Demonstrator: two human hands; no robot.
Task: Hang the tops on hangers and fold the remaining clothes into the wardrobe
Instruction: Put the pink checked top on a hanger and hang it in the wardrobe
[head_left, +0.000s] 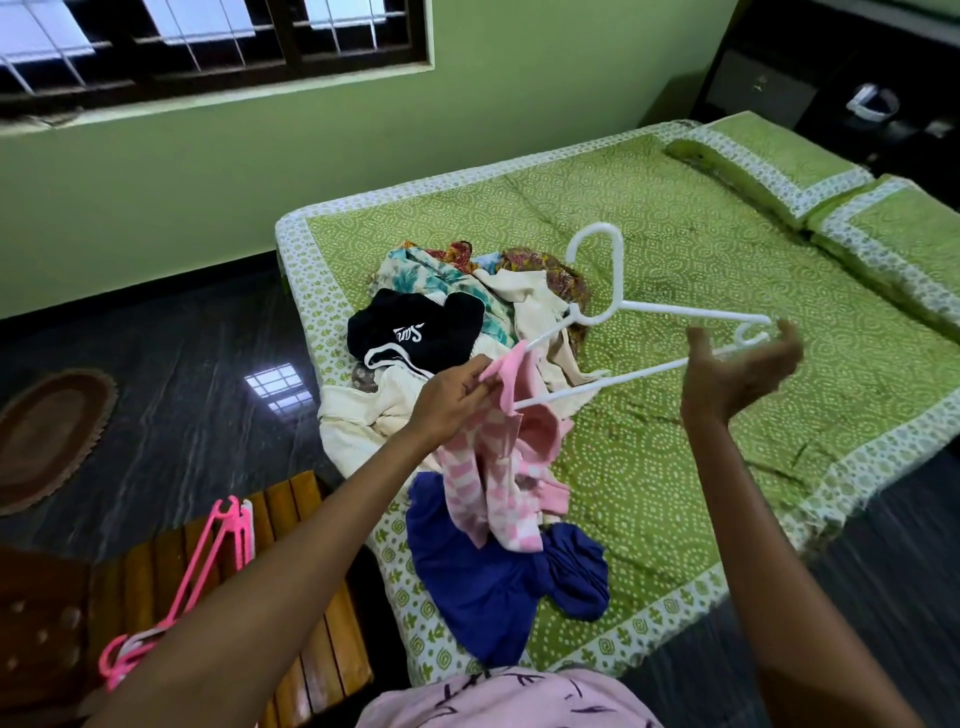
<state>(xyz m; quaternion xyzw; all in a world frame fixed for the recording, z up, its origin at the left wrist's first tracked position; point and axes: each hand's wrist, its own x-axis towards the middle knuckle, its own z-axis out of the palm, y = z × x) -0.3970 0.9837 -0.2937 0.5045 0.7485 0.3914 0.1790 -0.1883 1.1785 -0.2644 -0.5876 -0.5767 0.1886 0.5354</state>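
Observation:
A white plastic hanger (613, 312) is held level above the bed. My right hand (737, 374) grips its right end, palm up. My left hand (452, 395) pinches the shoulder of a pink and white checked top (498, 467), which is threaded over the hanger's left arm and hangs down onto the bed. Under it lies a crumpled blue garment (498, 587). Behind lies a pile of clothes: a black top with white lettering (415, 332), cream cloth (358, 421) and floral prints (441, 270).
The bed (727, 441) has a green patterned cover and two pillows (779, 171) at the far right. Pink hangers (208, 571) lie on a wooden slatted seat (291, 597) at lower left. A brown oval mat (47, 436) lies on the dark floor. Dark furniture (831, 78) stands behind the bed.

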